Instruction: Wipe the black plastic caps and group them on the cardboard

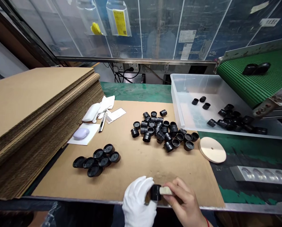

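My left hand (138, 201), in a white glove, is closed round a black plastic cap (155, 192) near the table's front edge. Bare, with a red cord at the wrist, my right hand (184, 201) pinches a small pale beige block (166, 190). The block's end meets the right side of the cap; its material is unclear. Left of my hands lies a group of several black caps (104, 161), open sides up. Farther off, a loose heap of similar black caps (158, 127) spreads over the cardboard sheet (131, 170), some on their sides.
A translucent bin (177, 107) with more caps stands back right, below a green conveyor belt (261, 75). A round pale disc (212, 149) and a metal block with round recesses (261, 174) lie right. Stacked cardboard (48, 119), a lilac case (81, 133) and a cutter (102, 123) are left.
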{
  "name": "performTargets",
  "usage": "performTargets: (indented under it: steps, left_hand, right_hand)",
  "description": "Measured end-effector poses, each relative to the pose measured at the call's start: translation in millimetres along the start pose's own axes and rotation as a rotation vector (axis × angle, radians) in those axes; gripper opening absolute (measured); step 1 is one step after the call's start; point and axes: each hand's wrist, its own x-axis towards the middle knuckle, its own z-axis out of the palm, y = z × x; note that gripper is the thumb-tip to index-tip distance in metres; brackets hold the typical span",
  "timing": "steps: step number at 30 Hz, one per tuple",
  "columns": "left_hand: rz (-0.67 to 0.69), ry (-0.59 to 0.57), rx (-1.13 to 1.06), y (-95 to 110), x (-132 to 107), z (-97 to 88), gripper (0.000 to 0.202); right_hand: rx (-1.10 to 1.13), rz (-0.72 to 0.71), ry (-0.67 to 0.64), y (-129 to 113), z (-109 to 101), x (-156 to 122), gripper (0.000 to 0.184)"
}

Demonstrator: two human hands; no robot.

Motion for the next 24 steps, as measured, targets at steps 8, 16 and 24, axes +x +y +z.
performTargets:
  steps: [8,16,24]
  left_hand:
    - [0.016,0.017,-0.043,3,3,2.2,0.02]
    - [0.112,-0.027,-0.127,25,19,6.4,0.045]
    - [-0.042,-0.096,-0.138,13,0,17.6,0.024]
  right_hand:
    - [-0.062,-0.013,0.015,3,-7,-2,0.018]
    - [-0.082,-0.102,0.119,6,-15,-9,0.025]
    - [-0.113,-0.115,-0.016,11,-26,1,0.023]
